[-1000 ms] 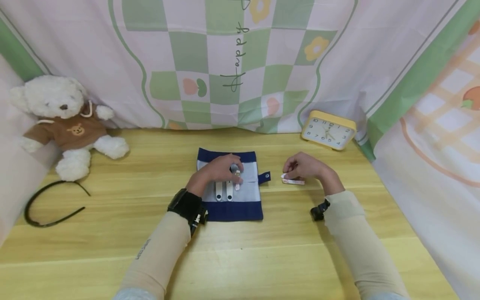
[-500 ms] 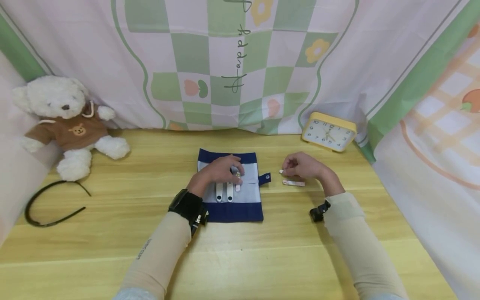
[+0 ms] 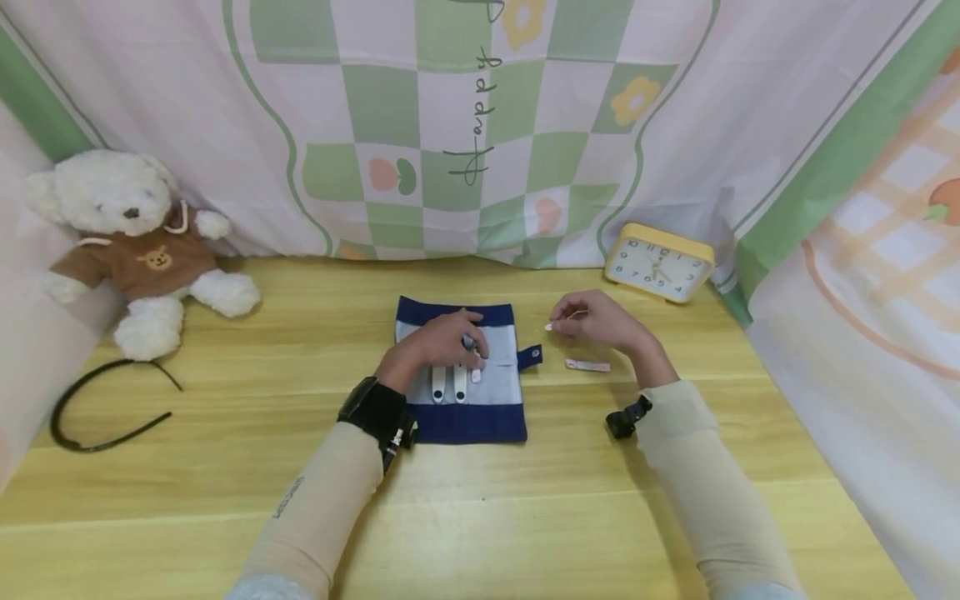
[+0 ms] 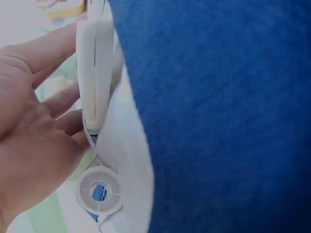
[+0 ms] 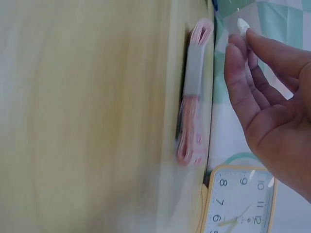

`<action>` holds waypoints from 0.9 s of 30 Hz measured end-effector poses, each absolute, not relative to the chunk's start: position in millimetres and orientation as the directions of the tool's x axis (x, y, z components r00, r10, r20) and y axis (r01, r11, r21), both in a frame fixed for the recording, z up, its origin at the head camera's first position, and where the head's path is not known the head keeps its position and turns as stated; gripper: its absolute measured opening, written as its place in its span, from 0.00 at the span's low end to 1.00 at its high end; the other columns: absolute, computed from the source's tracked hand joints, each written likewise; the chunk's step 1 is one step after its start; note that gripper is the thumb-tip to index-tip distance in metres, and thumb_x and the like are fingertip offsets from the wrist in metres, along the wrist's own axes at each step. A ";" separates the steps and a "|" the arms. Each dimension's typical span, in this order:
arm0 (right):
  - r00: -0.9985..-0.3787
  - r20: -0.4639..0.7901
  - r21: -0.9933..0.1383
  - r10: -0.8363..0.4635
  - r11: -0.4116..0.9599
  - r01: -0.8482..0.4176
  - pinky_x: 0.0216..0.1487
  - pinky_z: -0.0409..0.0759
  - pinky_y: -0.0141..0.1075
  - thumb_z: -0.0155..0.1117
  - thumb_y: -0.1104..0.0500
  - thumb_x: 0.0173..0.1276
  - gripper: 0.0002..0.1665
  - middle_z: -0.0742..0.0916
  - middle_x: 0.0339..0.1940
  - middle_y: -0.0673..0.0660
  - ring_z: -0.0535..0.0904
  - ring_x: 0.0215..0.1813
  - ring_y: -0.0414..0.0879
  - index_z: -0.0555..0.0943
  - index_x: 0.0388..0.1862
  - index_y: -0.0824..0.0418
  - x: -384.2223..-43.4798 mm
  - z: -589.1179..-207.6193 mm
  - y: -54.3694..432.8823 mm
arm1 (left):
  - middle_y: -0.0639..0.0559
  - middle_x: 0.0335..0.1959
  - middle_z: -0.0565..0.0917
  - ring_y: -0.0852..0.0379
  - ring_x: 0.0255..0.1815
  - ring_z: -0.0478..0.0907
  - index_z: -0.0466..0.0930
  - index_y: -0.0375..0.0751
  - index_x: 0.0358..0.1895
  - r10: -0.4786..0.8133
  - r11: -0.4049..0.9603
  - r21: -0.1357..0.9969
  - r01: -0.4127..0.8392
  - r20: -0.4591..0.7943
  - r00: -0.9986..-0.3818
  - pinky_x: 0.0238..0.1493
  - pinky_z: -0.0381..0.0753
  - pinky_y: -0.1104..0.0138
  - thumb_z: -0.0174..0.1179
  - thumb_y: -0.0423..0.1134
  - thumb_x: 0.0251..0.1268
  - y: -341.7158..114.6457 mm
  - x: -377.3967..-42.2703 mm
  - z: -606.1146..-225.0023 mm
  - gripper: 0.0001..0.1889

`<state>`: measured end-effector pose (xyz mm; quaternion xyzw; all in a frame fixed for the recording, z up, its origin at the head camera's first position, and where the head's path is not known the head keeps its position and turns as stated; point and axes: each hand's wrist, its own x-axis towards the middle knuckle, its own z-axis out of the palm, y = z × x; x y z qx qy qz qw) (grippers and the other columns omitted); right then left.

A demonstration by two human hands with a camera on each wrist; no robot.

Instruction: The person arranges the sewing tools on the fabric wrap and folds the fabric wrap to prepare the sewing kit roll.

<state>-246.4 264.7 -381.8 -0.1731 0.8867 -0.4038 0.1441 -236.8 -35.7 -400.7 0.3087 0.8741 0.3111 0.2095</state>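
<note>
Left hand (image 3: 444,340) over blue pouch (image 3: 468,422), fingers loose; right hand (image 3: 602,320) pinching. Surface (image 3: 480,517) carries pouch, opened flat: cloth, likely floppy, take by edge. Pink banded bundle (image 3: 588,365) near right hand: looks limp, light. Small white piece (image 5: 243,24) between right fingertips: probably slippery; wants fingertip pinch.

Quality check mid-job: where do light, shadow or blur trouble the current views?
Head: evenly lit, soft shadow on the table beside the right sleeve; left wrist: background washed out upper left, blue pouch soft; right wrist: wood grain smeared, pink bundle slightly blurred, clock numerals readable.
</note>
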 end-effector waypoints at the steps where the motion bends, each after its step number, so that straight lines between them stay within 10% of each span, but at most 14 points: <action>1: -0.898 -0.104 -0.767 -0.427 0.609 -0.200 0.42 0.81 0.38 0.64 0.66 0.73 0.06 0.85 0.38 0.62 0.81 0.39 0.52 0.84 0.45 0.68 -247.1 -381.2 263.2 | 0.41 0.80 0.59 0.42 0.81 0.51 0.89 0.44 0.45 0.669 0.618 0.672 0.409 -0.177 -0.722 0.73 0.65 0.53 0.67 0.37 0.69 -35.5 -237.0 -400.6 0.06; 27: -0.842 -0.135 -0.840 -0.523 0.511 -0.183 0.46 0.84 0.45 0.59 0.66 0.76 0.13 0.87 0.44 0.65 0.83 0.45 0.56 0.83 0.53 0.72 -250.9 -381.8 209.9 | 0.40 0.79 0.60 0.45 0.82 0.49 0.90 0.43 0.43 0.687 0.601 0.678 0.422 -0.170 -0.706 0.70 0.69 0.54 0.67 0.35 0.69 -34.9 -239.6 -400.3 0.05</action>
